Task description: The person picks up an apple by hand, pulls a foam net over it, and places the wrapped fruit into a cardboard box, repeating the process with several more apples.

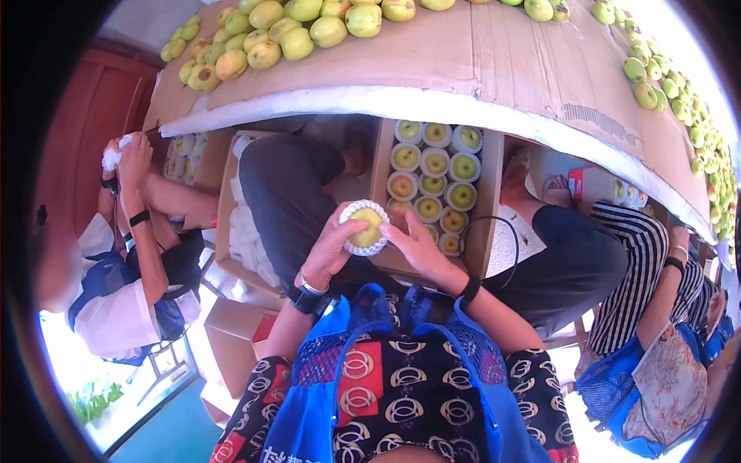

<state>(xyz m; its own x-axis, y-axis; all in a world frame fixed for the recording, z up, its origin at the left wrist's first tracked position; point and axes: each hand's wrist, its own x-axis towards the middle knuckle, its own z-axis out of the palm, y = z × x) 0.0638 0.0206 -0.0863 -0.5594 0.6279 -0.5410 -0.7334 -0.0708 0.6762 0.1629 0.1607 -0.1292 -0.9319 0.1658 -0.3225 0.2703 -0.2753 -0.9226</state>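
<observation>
A yellow-green apple (370, 226) in a white foam net (360, 207) is held up in front of my chest. My left hand (328, 248) is closed round its left side, the thumb lying across the apple's face. At the right edge, the fingertips of my right hand (417, 245) press on the foam net; the other fingers are bent beside it. Just beyond my hands, an open cardboard box (494, 181) holds rows of netted apples (434, 162). Left of my knee stands another box (224, 224) with white foam nets (245, 224) in it.
A cardboard-covered table (432, 58) with a white edge spans the top, carrying loose apples (297, 42) at left and more apples (679, 100) at right. A co-worker at left (127, 285) holds something white. Another co-worker (656, 339) sits at right. A thin black loop (515, 247) hangs near my right knee.
</observation>
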